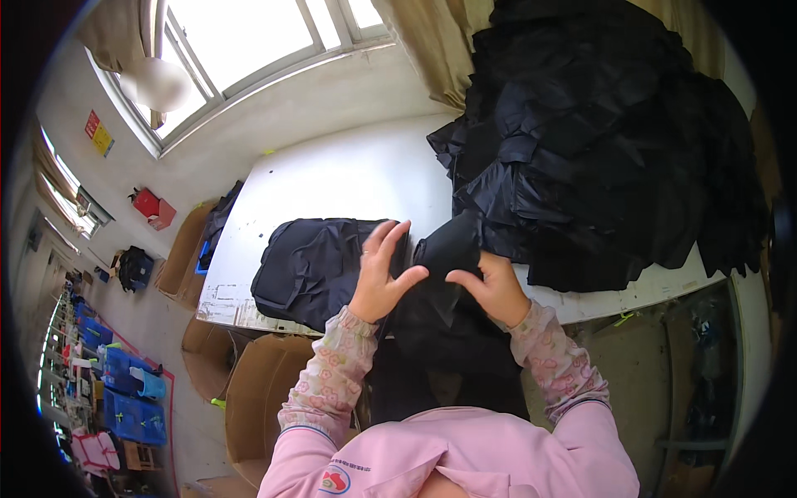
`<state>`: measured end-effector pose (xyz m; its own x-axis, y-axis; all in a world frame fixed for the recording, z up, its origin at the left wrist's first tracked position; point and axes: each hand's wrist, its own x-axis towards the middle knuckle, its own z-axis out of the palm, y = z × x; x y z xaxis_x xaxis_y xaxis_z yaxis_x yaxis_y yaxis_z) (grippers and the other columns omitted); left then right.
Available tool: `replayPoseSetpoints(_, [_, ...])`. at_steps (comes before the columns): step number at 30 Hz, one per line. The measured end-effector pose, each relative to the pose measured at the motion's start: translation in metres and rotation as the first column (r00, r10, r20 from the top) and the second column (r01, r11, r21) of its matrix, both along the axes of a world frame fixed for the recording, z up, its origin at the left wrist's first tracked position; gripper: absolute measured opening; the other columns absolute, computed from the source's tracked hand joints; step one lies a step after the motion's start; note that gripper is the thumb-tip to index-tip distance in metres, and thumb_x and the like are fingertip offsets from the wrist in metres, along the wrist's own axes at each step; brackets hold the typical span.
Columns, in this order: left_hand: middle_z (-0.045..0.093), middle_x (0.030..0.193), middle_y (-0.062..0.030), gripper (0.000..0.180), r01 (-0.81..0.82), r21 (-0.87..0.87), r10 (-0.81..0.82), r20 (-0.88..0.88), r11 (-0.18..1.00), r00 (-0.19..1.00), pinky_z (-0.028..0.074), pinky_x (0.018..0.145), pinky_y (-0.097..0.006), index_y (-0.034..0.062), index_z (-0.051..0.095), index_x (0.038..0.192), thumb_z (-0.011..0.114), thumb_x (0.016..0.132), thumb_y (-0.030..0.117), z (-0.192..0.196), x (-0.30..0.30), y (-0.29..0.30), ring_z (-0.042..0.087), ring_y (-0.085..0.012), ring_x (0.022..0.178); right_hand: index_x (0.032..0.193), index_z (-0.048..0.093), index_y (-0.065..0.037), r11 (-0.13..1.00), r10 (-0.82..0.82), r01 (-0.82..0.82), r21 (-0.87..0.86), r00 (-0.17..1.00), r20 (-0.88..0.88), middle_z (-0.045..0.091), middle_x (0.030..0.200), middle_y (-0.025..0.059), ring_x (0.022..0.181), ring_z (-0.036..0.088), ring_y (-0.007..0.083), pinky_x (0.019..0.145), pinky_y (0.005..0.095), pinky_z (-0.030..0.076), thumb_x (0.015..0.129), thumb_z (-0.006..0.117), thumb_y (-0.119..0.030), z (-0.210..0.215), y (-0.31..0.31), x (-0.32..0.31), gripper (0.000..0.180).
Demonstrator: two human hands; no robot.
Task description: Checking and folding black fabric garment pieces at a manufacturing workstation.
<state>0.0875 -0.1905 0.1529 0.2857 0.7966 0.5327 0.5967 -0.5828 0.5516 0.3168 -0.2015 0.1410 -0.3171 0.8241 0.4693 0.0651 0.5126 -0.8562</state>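
Note:
My right hand point(496, 290) grips a black fabric piece point(448, 249), thumb on the near side and fingers mostly hidden behind it. The cloth stands up in a fold, and dark fabric hangs below it over the table's front edge. Just left of it, my left hand point(382, 275) is open, fingers raised and thumb spread toward the cloth. Beside that hand, on the white table, lies a flat stack of folded black fabric items point(311, 270) with loose strips on top.
A large heap of black fabric pieces point(581, 158) covers the right side of the white table point(332, 174). Cardboard boxes point(257, 398) stand on the floor at its left front. Blue crates point(133, 415) sit farther left. A window point(249, 41) is in the back wall.

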Motion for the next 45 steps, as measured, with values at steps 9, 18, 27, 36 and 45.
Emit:
replayPoseSetpoints(9, [0.057,0.12,-0.0069,0.04,0.509,-0.572,-0.056,0.628,0.643,0.776,0.041,0.096,-0.025,-0.001,0.049,0.132,0.058,0.097,0.018,-0.016,-0.006,-0.01,0.052,-0.0118,0.109,0.115,0.053,-0.001,0.973,0.184,-0.22,0.072,0.924,0.334,0.059,0.103,0.0201,0.101,0.056,0.0404,0.086,0.0413,0.048,0.075,0.071,-0.007,-0.015,-0.024,-0.017,0.044])
replayPoseSetpoints(18, [0.06,0.124,-0.0051,0.072,0.575,-0.803,-0.466,0.454,0.155,0.759,0.041,0.1,-0.03,-0.003,0.05,0.129,0.087,0.07,0.018,-0.042,-0.001,-0.039,0.054,-0.0141,0.111,0.094,0.064,-0.007,0.632,-0.665,0.408,0.659,0.722,0.19,0.06,0.086,0.0102,0.083,0.059,0.0336,0.069,0.0407,0.049,0.072,0.061,0.002,0.058,0.027,0.053,0.025])
replayPoseSetpoints(27, [0.064,0.119,-0.015,0.045,0.916,-0.241,0.092,0.97,0.321,0.223,0.049,0.096,-0.039,-0.0021,0.057,0.124,0.072,0.084,0.013,-0.028,-0.016,-0.036,0.062,-0.0273,0.108,0.11,0.06,0.002,0.968,-0.252,0.234,0.094,0.891,0.377,0.066,0.095,0.0181,0.079,0.066,0.0248,0.074,0.0305,0.052,0.085,0.068,-0.012,0.04,0.031,0.048,0.03])
replayPoseSetpoints(36, [0.064,0.109,-0.005,0.03,0.785,-0.289,0.173,0.957,0.548,0.231,0.052,0.082,-0.029,0.005,0.056,0.118,0.061,0.096,0.025,0.005,0.022,-0.041,0.062,-0.0131,0.095,0.11,0.058,-0.005,0.824,-0.333,0.1,0.557,0.882,0.334,0.059,0.094,0.013,0.091,0.06,0.031,0.077,0.0388,0.049,0.08,0.072,-0.016,0.055,-0.031,-0.021,0.035])
replayPoseSetpoints(45, [0.068,0.098,-0.0042,0.022,0.693,-0.191,0.079,0.978,0.695,0.191,0.053,0.077,-0.026,0.0038,0.061,0.11,0.055,0.098,0.022,-0.001,-0.034,-0.029,0.065,-0.0134,0.084,0.09,0.063,-0.002,0.868,-0.257,0.023,0.497,0.876,0.407,0.061,0.08,0.0131,0.067,0.062,0.0326,0.057,0.0371,0.05,0.083,0.069,-0.011,0.065,-0.013,0.016,0.013])
